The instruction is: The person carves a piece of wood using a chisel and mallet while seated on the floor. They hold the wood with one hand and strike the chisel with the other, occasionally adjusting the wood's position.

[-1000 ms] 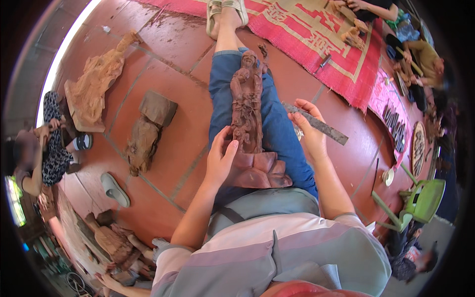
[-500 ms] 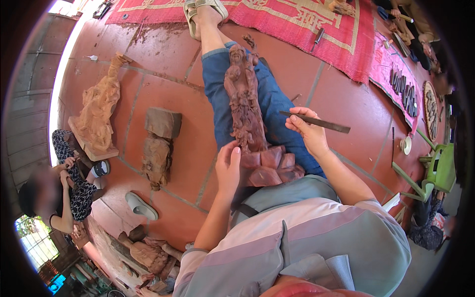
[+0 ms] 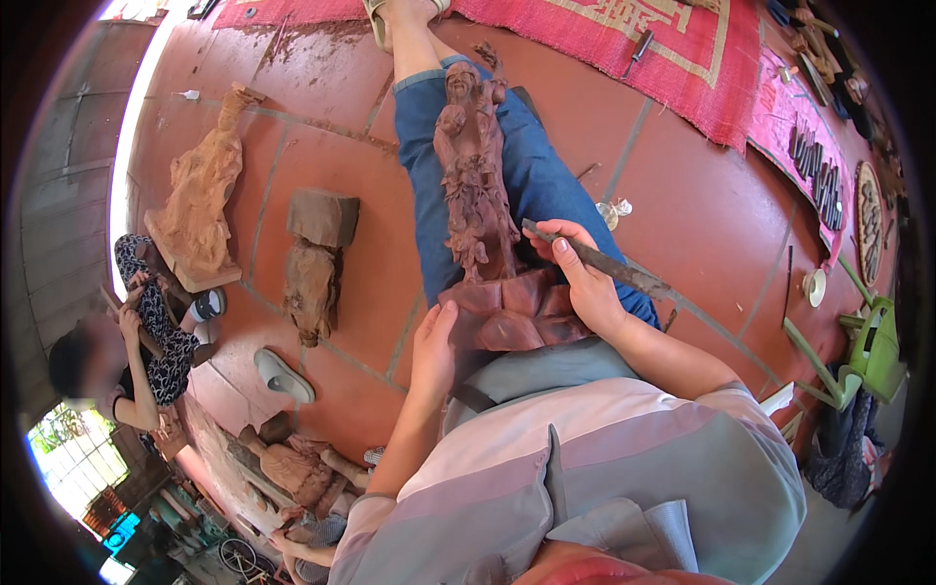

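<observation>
- Carved wooden figure (image 3: 478,185) lies lengthwise on the person's outstretched leg, head end toward 12 o'clock, chunky base (image 3: 512,312) at the lap, centre frame.
- Right hand (image 3: 583,283): fingers curled tight round a flat metal chisel (image 3: 600,263), thumb pressed along the blade. Tool tip touches the figure's right flank at about mid-height; handle end sticks out toward 4 o'clock.
- Left hand (image 3: 434,346): fingers together, lying flat against the base's left edge, bracing it; nothing gripped inside the palm.
- Both forearms come in from 6 o'clock, over a grey and pink striped shirt (image 3: 585,468).
- Leg in blue jeans (image 3: 546,175) runs up to 12 o'clock, sandalled foot (image 3: 400,12) at the frame top on the red woven mat (image 3: 624,39).
- At 9 o'clock from the figure: a dark rough-cut block carving (image 3: 314,263) lying on the red tile floor (image 3: 702,195), and further out a paler tall carving (image 3: 205,200).
- At 8 o'clock: a grey sandal (image 3: 283,375), and a second person (image 3: 146,331) in patterned clothes crouched near the frame edge.
- At 3 o'clock: row of dark tools (image 3: 817,171) on a pink cloth; green plastic stool (image 3: 873,341) just below them.
</observation>
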`<action>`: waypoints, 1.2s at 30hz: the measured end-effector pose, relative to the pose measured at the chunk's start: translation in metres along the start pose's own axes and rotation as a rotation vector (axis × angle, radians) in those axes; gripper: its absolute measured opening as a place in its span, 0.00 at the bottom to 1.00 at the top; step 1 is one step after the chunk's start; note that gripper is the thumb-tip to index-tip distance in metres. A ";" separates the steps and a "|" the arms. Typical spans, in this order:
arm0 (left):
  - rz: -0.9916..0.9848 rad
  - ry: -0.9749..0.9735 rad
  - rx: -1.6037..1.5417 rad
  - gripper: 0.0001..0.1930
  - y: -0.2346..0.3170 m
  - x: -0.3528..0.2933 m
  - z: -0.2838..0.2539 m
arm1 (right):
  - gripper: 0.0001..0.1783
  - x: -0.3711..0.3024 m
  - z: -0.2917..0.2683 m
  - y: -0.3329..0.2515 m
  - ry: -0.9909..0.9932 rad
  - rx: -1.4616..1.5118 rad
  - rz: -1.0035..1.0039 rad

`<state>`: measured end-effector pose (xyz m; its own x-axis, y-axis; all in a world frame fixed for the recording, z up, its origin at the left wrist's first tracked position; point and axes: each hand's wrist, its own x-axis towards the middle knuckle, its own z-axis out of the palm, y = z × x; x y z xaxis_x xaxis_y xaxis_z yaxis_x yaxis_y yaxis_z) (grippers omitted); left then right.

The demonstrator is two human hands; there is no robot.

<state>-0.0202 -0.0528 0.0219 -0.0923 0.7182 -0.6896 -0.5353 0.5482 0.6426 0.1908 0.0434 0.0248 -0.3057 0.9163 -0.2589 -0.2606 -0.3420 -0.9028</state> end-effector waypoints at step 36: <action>0.191 -0.160 -0.173 0.42 0.009 0.008 0.010 | 0.12 0.130 -0.041 -0.075 -0.079 -0.146 0.017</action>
<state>-0.0176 -0.0381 0.0256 -0.0791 0.8674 -0.4913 -0.6573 0.3252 0.6798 0.2079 0.1966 0.0447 -0.3814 0.8895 -0.2516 -0.1212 -0.3180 -0.9403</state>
